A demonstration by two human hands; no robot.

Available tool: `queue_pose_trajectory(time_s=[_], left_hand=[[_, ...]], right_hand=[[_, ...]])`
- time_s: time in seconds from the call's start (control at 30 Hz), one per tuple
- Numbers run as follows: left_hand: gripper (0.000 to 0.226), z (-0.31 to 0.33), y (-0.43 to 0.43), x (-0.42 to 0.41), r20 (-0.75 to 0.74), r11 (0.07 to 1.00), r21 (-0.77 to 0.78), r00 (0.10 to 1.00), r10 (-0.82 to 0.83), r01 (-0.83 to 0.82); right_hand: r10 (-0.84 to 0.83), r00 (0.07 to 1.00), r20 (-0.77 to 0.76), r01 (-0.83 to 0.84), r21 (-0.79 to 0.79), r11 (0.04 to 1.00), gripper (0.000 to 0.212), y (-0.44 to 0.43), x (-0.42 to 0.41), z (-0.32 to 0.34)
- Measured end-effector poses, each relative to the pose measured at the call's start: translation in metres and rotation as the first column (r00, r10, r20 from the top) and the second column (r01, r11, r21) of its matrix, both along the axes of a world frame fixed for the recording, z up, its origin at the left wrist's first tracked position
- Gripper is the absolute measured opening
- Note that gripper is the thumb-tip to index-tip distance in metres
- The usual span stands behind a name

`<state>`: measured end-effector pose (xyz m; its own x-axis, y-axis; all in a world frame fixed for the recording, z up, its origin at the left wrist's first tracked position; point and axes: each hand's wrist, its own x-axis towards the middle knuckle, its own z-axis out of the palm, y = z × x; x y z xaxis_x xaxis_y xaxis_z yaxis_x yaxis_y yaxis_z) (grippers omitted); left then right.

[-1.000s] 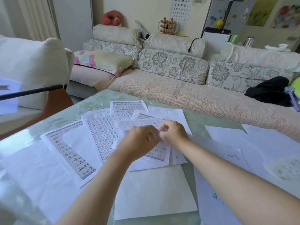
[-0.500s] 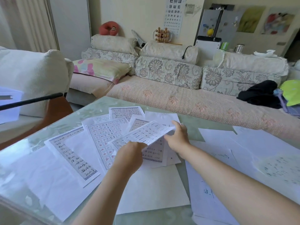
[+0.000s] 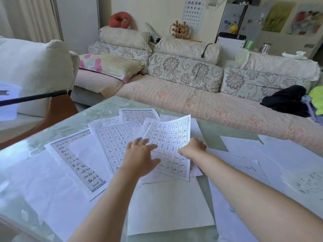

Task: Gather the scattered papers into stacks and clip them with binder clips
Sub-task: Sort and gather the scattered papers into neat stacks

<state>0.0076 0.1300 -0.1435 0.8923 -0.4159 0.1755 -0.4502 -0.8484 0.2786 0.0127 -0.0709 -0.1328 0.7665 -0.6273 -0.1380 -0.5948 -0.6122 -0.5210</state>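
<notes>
on the desk point(image 3: 211, 135), dead centre, the papers point(image 3: 111, 142) are fanned out in a messy overlap. top sheet point(image 3: 167, 142) is a grid page full of characters. its far end curls up off the pile toward 12 o'clock while the near end lies on the others. right hand point(image 3: 192, 148) is at that sheet's 3 o'clock edge, fingers curled in and pinching it. left hand point(image 3: 141, 154) is at the 9 o'clock edge, fingers spread and straight, holding nothing. it's blurry, so can't tell if the fingertips actually touch the paper. out at 9 o'clock from the hands a long page point(image 3: 76, 165) lies slanted, partly under a plain white one. a big blank page point(image 3: 167, 203) lies at 6 o'clock, between the forearms. more pages point(image 3: 262, 163) with faint marks spread out at 3 o'clock. sofa point(image 3: 192, 102) runs past the desk at 12.
</notes>
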Motion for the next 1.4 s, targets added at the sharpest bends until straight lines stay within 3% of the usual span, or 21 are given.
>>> queue_pose_trajectory(time_s=[0.07, 0.2, 0.27, 0.47, 0.6, 0.67, 0.73, 0.8, 0.83, 0.9, 0.97, 1.17, 1.3, 1.4], left_hand=[[0.070, -0.017, 0.013, 0.009, -0.098, 0.995, 0.035, 0.991, 0.092, -0.089], [0.063, -0.037, 0.016, 0.016, -0.142, 0.988, -0.092, 0.984, 0.110, -0.123], [0.062, -0.038, 0.016, 0.021, -0.173, 0.984, -0.118, 0.979, 0.109, -0.130], [0.067, -0.034, 0.016, 0.021, -0.194, 0.982, -0.133, 0.975, 0.107, -0.135], [0.080, -0.018, 0.016, 0.021, -0.205, 0.948, -0.214, 0.960, 0.191, -0.235], [0.086, -0.008, 0.015, 0.021, -0.276, 0.889, -0.329, 0.933, 0.230, -0.317], [0.089, 0.005, 0.013, 0.021, -0.420, 0.742, -0.539, 0.891, 0.173, -0.398], [0.072, 0.018, 0.010, 0.016, -0.515, 0.527, -0.713, 0.855, 0.054, -0.463], [0.056, 0.024, 0.009, 0.012, -0.530, 0.479, -0.746, 0.848, -0.004, -0.463], [0.030, 0.031, 0.004, 0.005, -0.512, 0.460, -0.780, 0.856, -0.079, -0.424], [0.021, 0.044, -0.002, -0.003, -0.474, 0.417, -0.820, 0.874, -0.108, -0.393], [0.031, 0.116, -0.015, -0.044, -0.153, 0.232, -0.967, 0.969, -0.193, -0.107], [0.034, 0.127, -0.018, -0.070, -0.031, 0.305, -0.952, 0.979, -0.200, 0.032], [0.041, 0.126, -0.019, -0.075, -0.012, 0.379, -0.924, 0.985, -0.170, 0.054]], right_hand=[[-0.059, 0.998, -0.023, 0.060, 0.001, 0.998, 0.039, -0.002, 0.008, 0.000], [-0.153, 0.985, 0.085, 0.115, 0.347, 0.931, 0.028, 0.004, 0.021, 0.010], [-0.165, 0.983, 0.085, 0.113, 0.434, 0.894, 0.028, 0.008, 0.024, 0.014], [-0.100, 0.995, -0.022, 0.102, 0.257, 0.961, 0.057, 0.001, 0.013, 0.013], [-0.020, 0.996, 0.092, -0.015, 0.367, 0.930, 0.053, -0.017, -0.009, 0.009], [0.055, 0.986, 0.160, -0.126, 0.479, 0.869, 0.045, -0.029, -0.026, 0.012], [0.132, 0.968, 0.215, -0.238, 0.599, 0.765, 0.048, -0.041, -0.044, 0.015], [0.227, 0.947, 0.229, -0.319, 0.572, 0.756, 0.054, -0.051, -0.059, 0.018], [0.256, 0.935, 0.245, -0.351, 0.547, 0.760, 0.048, -0.053, -0.066, 0.020], [0.229, 0.927, 0.297, -0.359, 0.523, 0.773, 0.043, -0.055, -0.078, 0.026], [0.195, 0.911, 0.364, -0.367, 0.496, 0.787, 0.046, -0.052, -0.088, 0.035], [0.078, 0.770, 0.634, -0.377, 0.353, 0.856, 0.041, -0.036, -0.117, 0.070], [-0.003, 0.693, 0.721, -0.400, 0.387, 0.831, 0.043, -0.031, -0.135, 0.084], [-0.011, 0.701, 0.713, -0.391, 0.398, 0.830, 0.047, -0.027, -0.146, 0.085]])
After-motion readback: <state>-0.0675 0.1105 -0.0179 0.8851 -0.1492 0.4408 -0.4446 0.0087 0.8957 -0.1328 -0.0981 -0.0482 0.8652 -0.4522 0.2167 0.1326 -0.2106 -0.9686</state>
